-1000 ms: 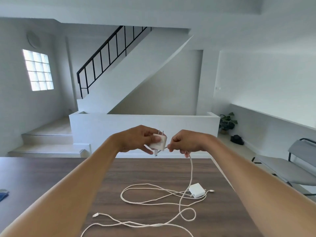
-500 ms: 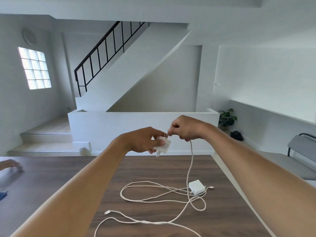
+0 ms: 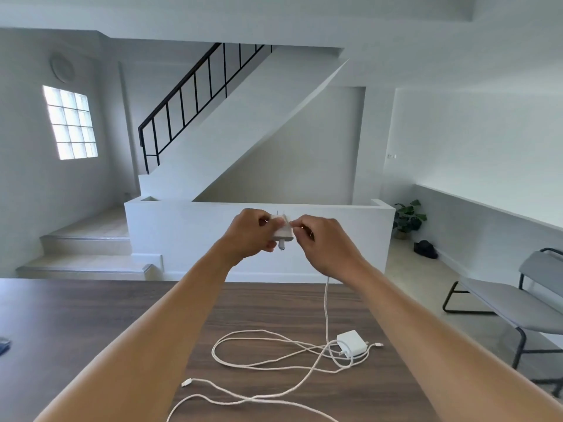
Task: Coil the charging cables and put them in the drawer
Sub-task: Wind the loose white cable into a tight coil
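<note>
Midair, L hand grips charger plug; R hand pinches its cable, dangling to table.

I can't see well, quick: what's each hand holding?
Left hand: grips the white charger block.
Right hand: pinches its cable beside the block.

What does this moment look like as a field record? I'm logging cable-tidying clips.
left hand: grips the held charger, above the table
right hand: pinches the cable beside that charger
cable: hangs from the right hand to loose loops on the table
second charger: lies on the table among the loops
drawer: not in view
</note>
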### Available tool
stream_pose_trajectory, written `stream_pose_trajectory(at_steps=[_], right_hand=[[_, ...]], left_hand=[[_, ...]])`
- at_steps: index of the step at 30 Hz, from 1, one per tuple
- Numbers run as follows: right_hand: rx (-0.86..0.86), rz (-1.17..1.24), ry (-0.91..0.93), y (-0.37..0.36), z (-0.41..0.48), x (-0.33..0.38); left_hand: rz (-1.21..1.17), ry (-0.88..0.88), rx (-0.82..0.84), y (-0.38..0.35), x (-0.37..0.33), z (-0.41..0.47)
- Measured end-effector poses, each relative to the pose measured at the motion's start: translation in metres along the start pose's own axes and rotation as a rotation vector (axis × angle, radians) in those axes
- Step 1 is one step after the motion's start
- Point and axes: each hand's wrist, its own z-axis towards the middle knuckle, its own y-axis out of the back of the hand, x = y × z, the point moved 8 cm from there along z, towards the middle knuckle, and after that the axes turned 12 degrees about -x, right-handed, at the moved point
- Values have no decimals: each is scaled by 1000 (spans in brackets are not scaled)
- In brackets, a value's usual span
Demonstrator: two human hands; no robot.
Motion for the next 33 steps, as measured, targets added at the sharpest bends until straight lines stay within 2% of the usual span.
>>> stream_pose_trajectory(at_steps=[7, 9, 12, 17, 24, 29, 33], right_hand=[[-123, 236, -66, -1, -26, -15], [-121, 286, -91, -6, -31, -19], [-86, 354, -167, -14, -36, -29], [-123, 322, -150, -8, -34, -38], [4, 217, -144, -18, -28, -36], [192, 89, -124, -26, -28, -47], [338, 82, -152, -22, -13, -47]], left_hand=[[-253, 134, -13, -1, 2, 3], [-315, 164, -18, -3, 1, 1], [-316, 128, 66, -8, -5, -5], [-280, 32, 138, -6, -17, -14], [-321, 24, 333, -14, -24, -32], [-73, -85, 492, -19, -22, -45], [165, -125, 515, -20, -5, -52]])
